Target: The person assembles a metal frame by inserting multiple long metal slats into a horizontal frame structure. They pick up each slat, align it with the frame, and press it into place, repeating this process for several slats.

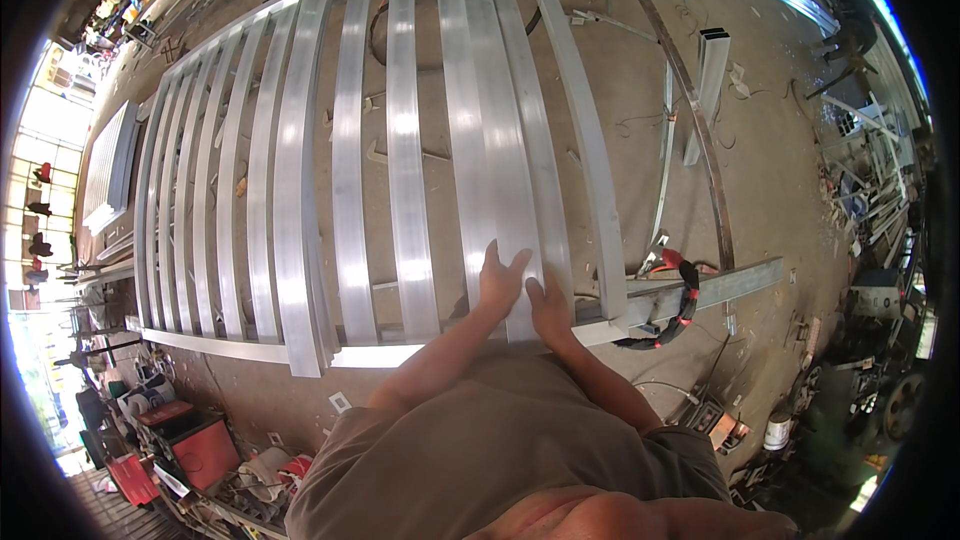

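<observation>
In front of me lies a long, shiny aluminium slat [507,155], one of several across a silvery metal frame [375,355]. My left hand [500,285] is at the slat's near end, its thumb laid over the top and one finger stretched along the left edge. Close beside it, my right hand [549,312] grips the right edge, thumb on top. Its other fingers are mostly hidden. The two hands nearly touch. Other slats lie close on either side of this one, and a wider slat [297,180] sticks out past the frame's near rail farther left.
Right of the frame, coiled black cable [688,305] with red parts hangs over a metal beam [750,280]. A red toolbox [205,452] sits at the lower left. A rectangular tube [708,90] lies on the floor, and scrap metal crowds the right side.
</observation>
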### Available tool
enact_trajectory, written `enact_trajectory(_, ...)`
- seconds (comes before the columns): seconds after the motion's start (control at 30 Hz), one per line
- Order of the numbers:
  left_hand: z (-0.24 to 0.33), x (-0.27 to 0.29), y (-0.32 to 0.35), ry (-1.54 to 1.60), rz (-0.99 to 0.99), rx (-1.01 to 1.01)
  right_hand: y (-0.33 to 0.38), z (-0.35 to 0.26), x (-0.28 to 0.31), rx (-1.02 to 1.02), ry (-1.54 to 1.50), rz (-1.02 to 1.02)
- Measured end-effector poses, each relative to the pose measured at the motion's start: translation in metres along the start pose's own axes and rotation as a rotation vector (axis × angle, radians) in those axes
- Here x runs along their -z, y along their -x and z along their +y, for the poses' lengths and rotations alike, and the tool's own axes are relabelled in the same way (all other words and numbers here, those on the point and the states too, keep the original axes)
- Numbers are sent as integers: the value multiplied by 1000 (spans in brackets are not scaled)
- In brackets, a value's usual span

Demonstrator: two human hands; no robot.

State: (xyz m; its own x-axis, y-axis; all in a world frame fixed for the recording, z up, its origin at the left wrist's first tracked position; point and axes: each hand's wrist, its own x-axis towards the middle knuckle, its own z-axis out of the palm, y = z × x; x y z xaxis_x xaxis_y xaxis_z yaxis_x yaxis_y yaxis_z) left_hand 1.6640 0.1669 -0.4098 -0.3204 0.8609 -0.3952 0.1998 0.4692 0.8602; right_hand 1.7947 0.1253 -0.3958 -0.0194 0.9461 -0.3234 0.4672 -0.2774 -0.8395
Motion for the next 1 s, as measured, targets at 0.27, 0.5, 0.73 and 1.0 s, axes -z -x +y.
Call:
enact_trajectory(0.27, -10, -7, -4, 7, 16, -11, -5, 9, 0, -17, -25, -15)
enact_trajectory(0.5, -19, -5, -10, -22, -88, 7, -15, 27, -1, 36, -26, 2)
enact_trajectory(0.73, -44, 27, 19, -248, -247, 66, -18, 39, -4, 5, -22, -42)
enact_trajectory(1.0, -67, 22, 6, -56, -139, -12, -39, 65, -12, 1, 158, -103)
